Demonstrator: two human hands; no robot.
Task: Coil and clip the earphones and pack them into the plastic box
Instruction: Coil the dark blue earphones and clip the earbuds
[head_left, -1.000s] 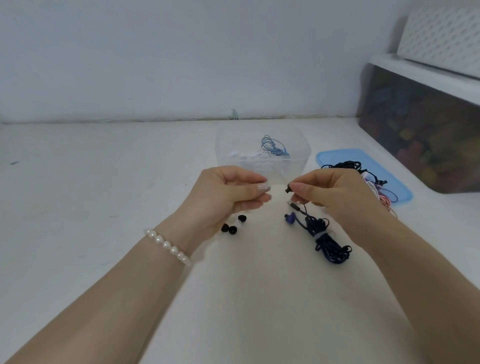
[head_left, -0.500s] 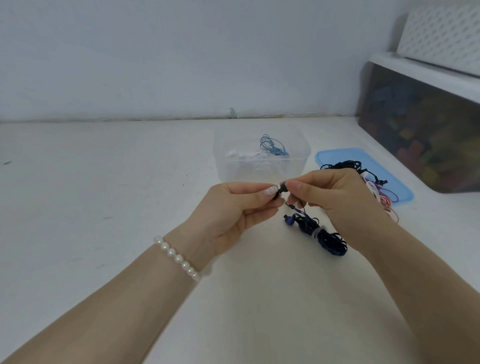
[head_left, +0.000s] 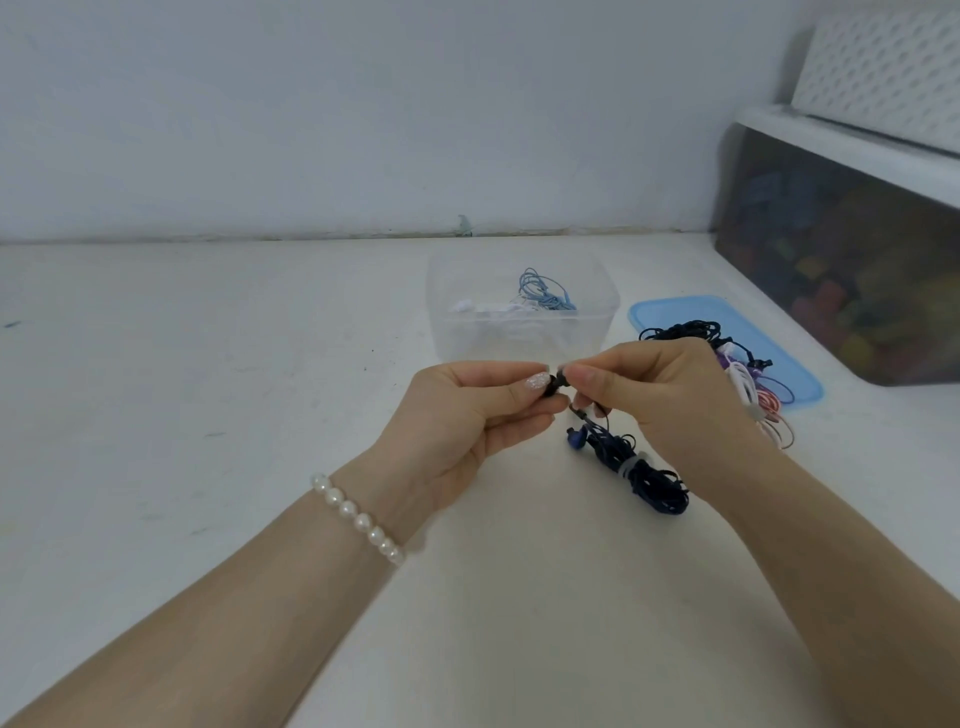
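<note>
Both hands meet fingertip to fingertip, the left hand and right hand pinching one small black earbud between them. Its dark blue corded earphones, bundled and cinched by a pale clip, hang just under the right hand. Beyond the hands stands the clear plastic box, thin blue and white cables coiled inside.

Two hands, the left hand and the right hand. One clear plastic box holding two coiled earphone sets, one blue and one white. One dark blue bundle of earphones with one pale clip. One blue lid bearing a tangle of cords, number unclear. One pearl bracelet. One dark storage bin.
</note>
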